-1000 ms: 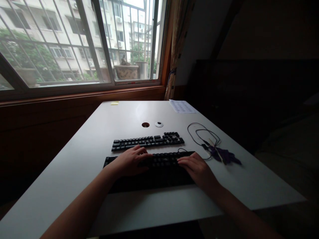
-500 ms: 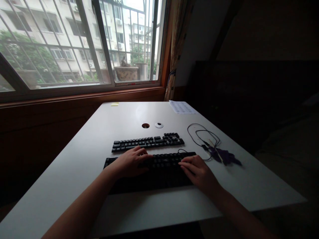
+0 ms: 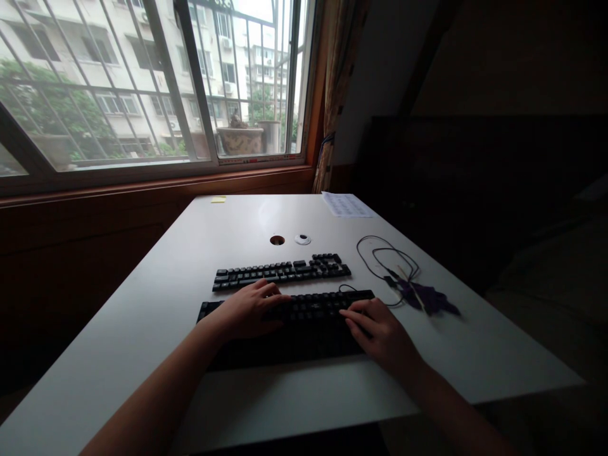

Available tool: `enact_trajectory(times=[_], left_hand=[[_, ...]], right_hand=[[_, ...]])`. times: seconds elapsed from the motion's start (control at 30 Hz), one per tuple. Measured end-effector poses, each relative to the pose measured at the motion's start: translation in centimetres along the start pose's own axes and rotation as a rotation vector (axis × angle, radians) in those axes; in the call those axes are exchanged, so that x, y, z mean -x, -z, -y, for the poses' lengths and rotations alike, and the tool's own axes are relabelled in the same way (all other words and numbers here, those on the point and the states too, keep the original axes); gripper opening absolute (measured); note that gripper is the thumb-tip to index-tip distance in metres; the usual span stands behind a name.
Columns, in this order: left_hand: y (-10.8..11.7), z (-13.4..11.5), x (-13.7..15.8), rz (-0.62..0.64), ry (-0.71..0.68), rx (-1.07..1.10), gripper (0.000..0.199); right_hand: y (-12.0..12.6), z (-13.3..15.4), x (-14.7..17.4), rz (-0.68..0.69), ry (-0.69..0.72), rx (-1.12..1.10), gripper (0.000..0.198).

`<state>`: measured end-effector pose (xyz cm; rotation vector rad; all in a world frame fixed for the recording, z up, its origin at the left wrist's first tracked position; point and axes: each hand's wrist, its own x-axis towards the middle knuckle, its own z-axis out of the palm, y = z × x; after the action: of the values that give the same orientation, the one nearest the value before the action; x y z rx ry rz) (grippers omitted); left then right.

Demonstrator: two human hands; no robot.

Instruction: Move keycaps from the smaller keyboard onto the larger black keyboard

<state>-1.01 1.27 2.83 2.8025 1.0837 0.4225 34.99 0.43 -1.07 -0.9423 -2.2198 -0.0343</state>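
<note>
A black keyboard (image 3: 308, 342) lies across the near part of the white table. My left hand (image 3: 249, 308) rests on its left half, fingers stretched forward over the keys and holding nothing I can see. At the right end, my right hand (image 3: 377, 326) is closed in a pinch above the keys, thumb and fingertips together. Whatever may be between those fingertips is too small and dark to make out. Just behind the keyboard, black keycaps (image 3: 280, 272) sit in rows in a keyboard-like layout.
To the right lie a looped black cable (image 3: 375, 253) and a dark purple cloth (image 3: 430, 299) with a thin stick on it. Farther back are a round hole (image 3: 277, 240), its white cover (image 3: 303, 239), a printed sheet (image 3: 348, 205) and a yellow note (image 3: 218, 199) on the table (image 3: 156, 278).
My right hand's fingertips have shifted very slightly at the right end of the keyboard. My left hand and the things on the table stay where they were.
</note>
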Motion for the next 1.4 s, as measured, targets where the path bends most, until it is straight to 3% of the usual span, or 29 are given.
enact_trajectory(times=[0.7, 1.4], left_hand=[[0.3, -0.4, 0.0, 0.013, 0.004, -0.021, 0.058], [0.0, -0.2, 0.1, 0.001, -0.018, -0.045, 0.057]], right_hand=[[-0.8, 0.5, -0.4, 0.069, 0.032, 0.031, 0.016], [-0.8, 1.1, -0.8, -0.005, 0.036, 0.038, 0.011]])
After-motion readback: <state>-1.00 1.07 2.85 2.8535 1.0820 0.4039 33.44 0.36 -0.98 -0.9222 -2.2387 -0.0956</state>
